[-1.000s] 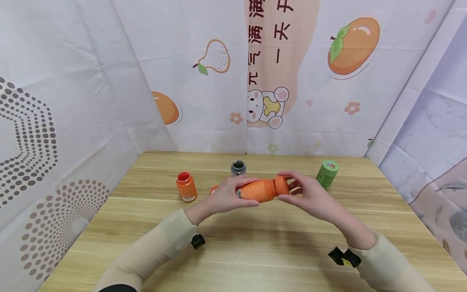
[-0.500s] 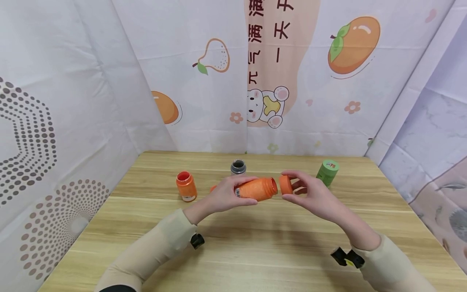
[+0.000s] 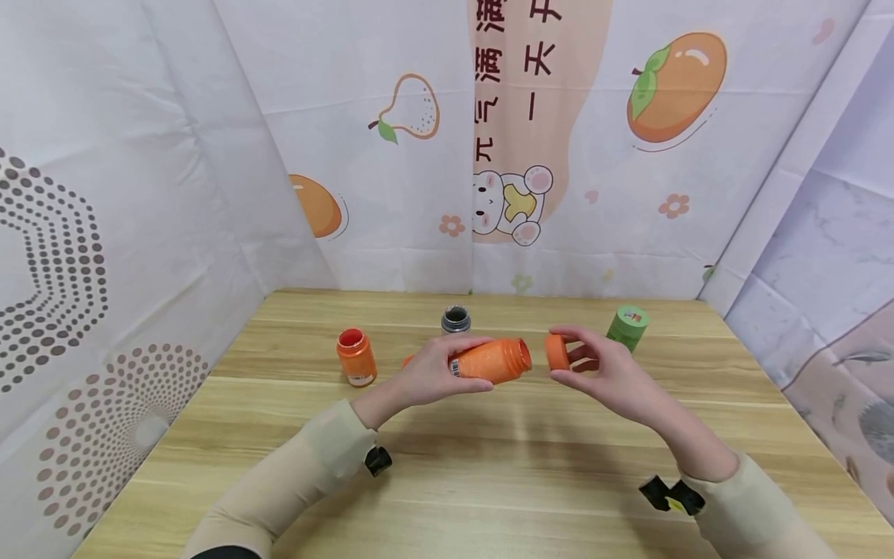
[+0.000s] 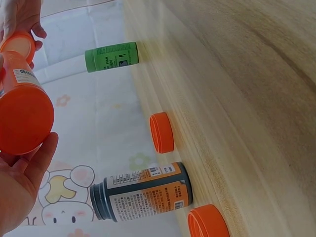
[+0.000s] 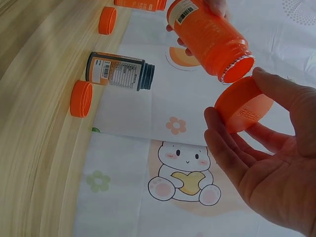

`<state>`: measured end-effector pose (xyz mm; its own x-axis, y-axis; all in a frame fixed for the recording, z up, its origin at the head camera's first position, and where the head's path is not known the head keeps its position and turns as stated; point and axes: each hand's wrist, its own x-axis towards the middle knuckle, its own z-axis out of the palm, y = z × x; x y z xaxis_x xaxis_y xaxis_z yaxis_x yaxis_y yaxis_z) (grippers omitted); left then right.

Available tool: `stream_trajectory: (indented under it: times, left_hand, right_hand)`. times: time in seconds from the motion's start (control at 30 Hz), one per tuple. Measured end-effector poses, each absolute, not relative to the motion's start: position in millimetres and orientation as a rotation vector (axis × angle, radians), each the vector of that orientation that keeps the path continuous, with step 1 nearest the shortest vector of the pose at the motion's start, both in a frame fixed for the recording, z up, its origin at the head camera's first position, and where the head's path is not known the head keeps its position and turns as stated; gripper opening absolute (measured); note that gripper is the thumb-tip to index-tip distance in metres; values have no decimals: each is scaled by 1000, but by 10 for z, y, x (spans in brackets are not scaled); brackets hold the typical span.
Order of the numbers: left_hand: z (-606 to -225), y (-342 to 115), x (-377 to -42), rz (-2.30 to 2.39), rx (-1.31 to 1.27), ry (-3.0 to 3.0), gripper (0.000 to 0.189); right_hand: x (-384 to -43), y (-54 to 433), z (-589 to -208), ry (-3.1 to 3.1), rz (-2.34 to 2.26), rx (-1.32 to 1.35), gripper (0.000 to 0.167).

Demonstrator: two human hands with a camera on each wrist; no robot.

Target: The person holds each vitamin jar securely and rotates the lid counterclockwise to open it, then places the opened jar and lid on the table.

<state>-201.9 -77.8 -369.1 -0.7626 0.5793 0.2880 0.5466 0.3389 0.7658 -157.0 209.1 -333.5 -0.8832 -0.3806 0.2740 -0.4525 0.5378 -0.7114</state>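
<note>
My left hand (image 3: pixel 434 374) grips an orange plastic bottle (image 3: pixel 491 362) above the table, its uncapped mouth tipped to the right. With fingers and thumb, my right hand (image 3: pixel 606 371) pinches an orange screw cap (image 3: pixel 556 352), held apart from the bottle mouth. The right wrist view shows the threaded neck of the bottle (image 5: pixel 210 42) facing the cap (image 5: pixel 243 104). From the left wrist, the bottle's round base (image 4: pixel 24 118) is seen, with a barcode label above it.
On the wooden table (image 3: pixel 447 497) stand an open orange bottle (image 3: pixel 357 359) at left, an open dark grey bottle (image 3: pixel 456 320) behind my left hand and a green canister (image 3: pixel 628 326) at right. Two loose orange caps (image 4: pixel 162 132) lie near the grey bottle. A printed curtain (image 3: pixel 391 186) hangs behind.
The orange cap has come off the bottle mouth and moved right in my right hand, widening the gap. My left hand holds the bottle in nearly the same place.
</note>
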Motion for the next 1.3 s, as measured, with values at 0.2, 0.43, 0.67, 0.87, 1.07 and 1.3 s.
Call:
stream_trajectory:
  times: [0.2, 0.43, 0.67, 0.87, 1.07, 1.3]
  left_hand:
    - [-3693, -771, -2025, 1428, 1059, 2537, 59]
    - [-3695, -745, -2046, 1441, 1056, 2518, 59]
    - [-3707, -706, -2083, 1451, 1060, 2522, 60]
    - [-3701, -664, -2091, 1470, 987, 2514, 62]
    - [-3738, -611, -2133, 1442, 998, 2530, 64]
    - [-3802, -520, -2224, 1482, 955, 2511, 62]
  right_hand:
    - [-1571, 2180, -3360, -2692, 1270, 674, 53]
    - [-1558, 2296, -3361, -2710, 1291, 630, 54]
    - [-1579, 2358, -3401, -2706, 1170, 658, 51]
    - [-1652, 2404, -3442, -2703, 1109, 650, 49]
    - [-1728, 2438, -3487, -2723, 1112, 625, 50]
    - [-1816, 2461, -3549, -2747, 1227, 614, 52]
